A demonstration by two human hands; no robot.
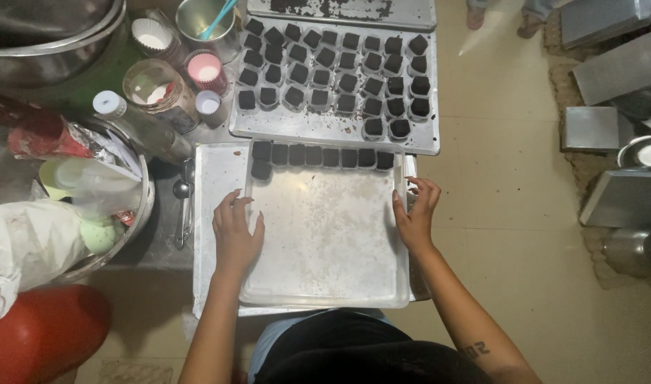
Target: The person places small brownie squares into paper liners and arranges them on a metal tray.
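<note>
A shallow steel tray [325, 242] lies in front of me, stacked on another tray [215, 178]. My left hand [235, 235] rests flat on its left rim, fingers spread. My right hand [416, 213] touches its right rim, fingers bent over the edge. Along the tray's far edge stands one row of dark chocolate cups [322, 156], with one more cup [261, 171] below the left end. Beyond it a second tray [268, 126] holds several rows of the same dark cups [340, 71].
A third crumb-covered tray [411, 14] lies farthest away. Left: jars [158, 89], a plastic bottle [140, 128], a steel cup with a blue utensil [204, 21], spoons [183, 203], a bowl of bags [91, 199], a red cylinder [41, 338]. Steel boxes [617, 135] and someone's feet [503, 18] at right.
</note>
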